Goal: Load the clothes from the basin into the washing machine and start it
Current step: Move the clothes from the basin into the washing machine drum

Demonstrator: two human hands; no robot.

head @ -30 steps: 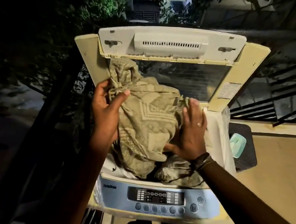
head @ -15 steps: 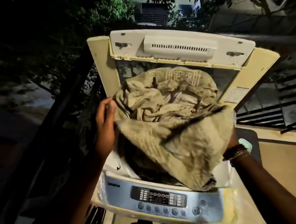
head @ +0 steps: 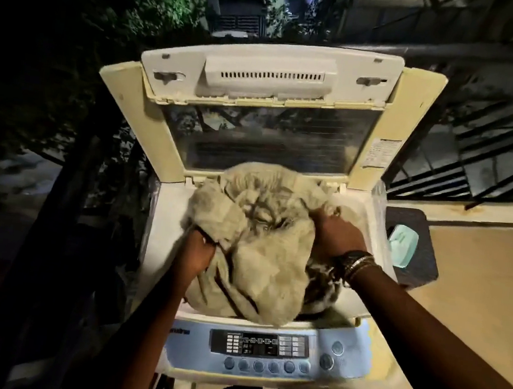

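Observation:
A top-loading washing machine (head: 162, 232) stands in front of me with its lid (head: 271, 75) raised. A large beige patterned cloth (head: 258, 251) is bunched over the drum opening and hides most of it. My left hand (head: 195, 254) grips the cloth's left edge, its fingers buried in the folds. At the upper right of the heap, my right hand (head: 333, 234) grips the fabric, with bangles on the wrist. The blue control panel (head: 267, 347) with its row of buttons lies at the machine's near edge. No basin is in view.
A dark stool (head: 415, 268) holding a pale green soap dish (head: 402, 244) stands right of the machine. Black railings (head: 475, 147) run behind at the right. Dark trees and a drop lie to the left. A tan floor (head: 485, 297) spreads at the right.
The cloth was held up in front of the lid; now both hands have come down with it and it lies bunched low over the drum opening.

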